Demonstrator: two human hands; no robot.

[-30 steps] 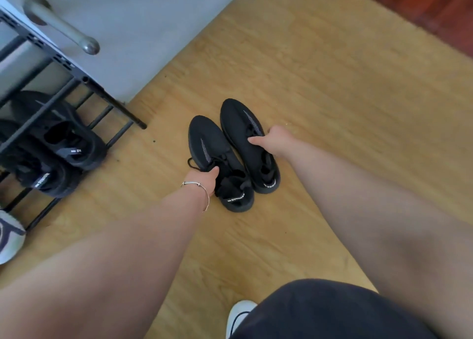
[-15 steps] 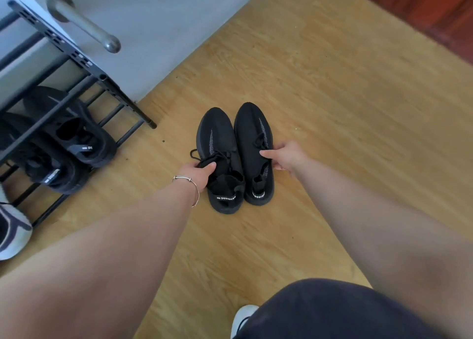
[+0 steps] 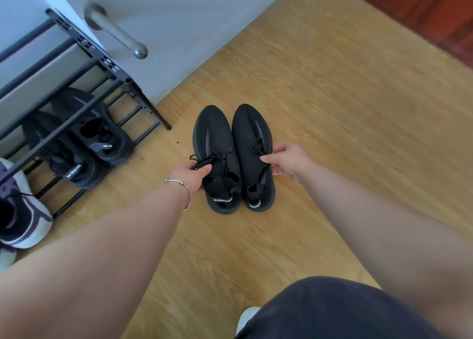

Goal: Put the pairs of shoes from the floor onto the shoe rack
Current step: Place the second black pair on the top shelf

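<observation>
Two black knit sneakers stand side by side on the wooden floor, toes pointing away from me. My left hand [image 3: 194, 174], with a thin bracelet on the wrist, grips the left sneaker [image 3: 213, 144] at its laces and collar. My right hand [image 3: 286, 160] pinches the right sneaker [image 3: 249, 133] at its outer side, thumb on top. The black metal shoe rack [image 3: 112, 69] stands to the left against the wall. A second pair of black sneakers [image 3: 84, 136] sits on its bottom shelf.
A white and purple sneaker [image 3: 23, 221] lies at the left edge by the rack. A white door with a metal lever handle [image 3: 120, 36] is behind the rack. Dark red wood [image 3: 422, 13] borders the floor at top right. My dark shorts fill the bottom right.
Both sneakers have been turned straight and pulled together, parallel. My hands have stayed on them while my view has shifted left, showing more of the rack.
</observation>
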